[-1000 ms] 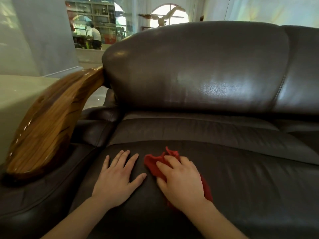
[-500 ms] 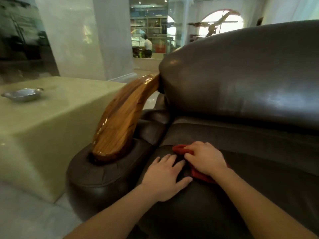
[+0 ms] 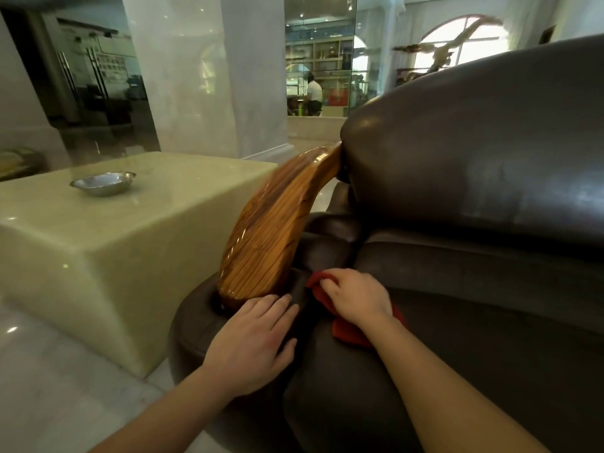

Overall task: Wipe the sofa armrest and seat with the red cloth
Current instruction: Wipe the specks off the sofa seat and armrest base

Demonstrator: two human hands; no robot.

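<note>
A dark brown leather sofa fills the right side, its seat [image 3: 474, 354] shiny and broad. The armrest is a curved, glossy wooden piece [image 3: 271, 230] set in a leather base [image 3: 196, 325]. My right hand [image 3: 356, 297] presses the crumpled red cloth [image 3: 348, 331] against the seat's left edge, in the gap next to the armrest. My left hand [image 3: 255, 344] lies flat with fingers spread on the leather armrest base, its fingertips just below the wood. Most of the cloth is hidden under my right hand.
A pale green stone block table [image 3: 124, 237] stands left of the sofa with a metal bowl [image 3: 103, 183] on it. A marble column [image 3: 202, 76] rises behind it. The sofa backrest [image 3: 490, 152] looms at right. A person stands far off in the background.
My view has swung left, bringing the table and armrest into sight. My right hand slid the cloth left across the seat to the armrest gap. My left hand moved onto the armrest base.
</note>
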